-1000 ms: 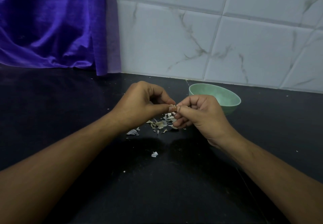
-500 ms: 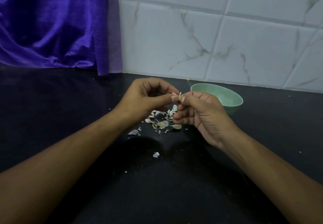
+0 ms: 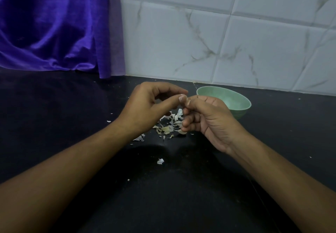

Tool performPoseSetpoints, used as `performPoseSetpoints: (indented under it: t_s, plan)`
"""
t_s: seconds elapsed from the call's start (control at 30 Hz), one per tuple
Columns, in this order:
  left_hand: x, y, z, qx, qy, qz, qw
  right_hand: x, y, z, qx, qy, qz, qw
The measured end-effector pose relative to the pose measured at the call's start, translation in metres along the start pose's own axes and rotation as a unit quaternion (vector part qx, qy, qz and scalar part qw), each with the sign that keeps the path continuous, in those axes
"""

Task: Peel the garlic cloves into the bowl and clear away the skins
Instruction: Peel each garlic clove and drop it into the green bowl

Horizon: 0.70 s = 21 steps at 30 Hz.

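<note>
**Peeling at the fingertips, with the clove nearly out of sight**

Two hands meet above the dark bench (image 3: 54,116), and what they hold is almost hidden. Only a thin pale sliver of the garlic clove (image 3: 188,102) shows where the fingertips come together, so its shape and how much skin is left cannot be made out. The left hand (image 3: 145,105) has its fingers curled, and its grip is closed to a pinch, with the thumb tip pressed against the clove. The right hand (image 3: 209,122) pinches the clove from the other side between thumb and forefinger, its remaining fingers curled in toward the palm.

One green bowl (image 3: 236,96) stands on the bench just behind the right hand, which covers its near left edge. Its inside is dim, and whether any cloves lie in it cannot be told.

One loose pile of skins (image 3: 169,126) lies on the bench directly below the hands, partly covered by them. One single scrap (image 3: 160,161) lies apart, nearer the person, and a few tiny flecks are scattered around.

Behind are one purple cloth (image 3: 54,25) at the left and a tiled wall (image 3: 236,42).
</note>
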State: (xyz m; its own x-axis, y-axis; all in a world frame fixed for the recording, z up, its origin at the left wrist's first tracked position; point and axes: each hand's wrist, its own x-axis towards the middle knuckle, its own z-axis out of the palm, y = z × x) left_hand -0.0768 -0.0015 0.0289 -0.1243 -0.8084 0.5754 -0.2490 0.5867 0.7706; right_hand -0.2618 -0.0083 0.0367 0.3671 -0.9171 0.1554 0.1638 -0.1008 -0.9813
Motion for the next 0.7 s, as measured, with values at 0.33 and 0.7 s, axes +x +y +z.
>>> performPoseSetpoints:
  t_s: [0.33,0.7]
  plan:
    - [0.0004,-0.0001,0.004,-0.102,-0.014,-0.082,0.991,0.0004,-0.0019,-0.0013,-0.034,-0.009,-0.032,0.999]
    - [0.0064,0.0017,-0.0005,-0.209,0.063,-0.17,0.961,0.0023,0.0041,-0.0069,-0.169,0.002,-0.049,0.984]
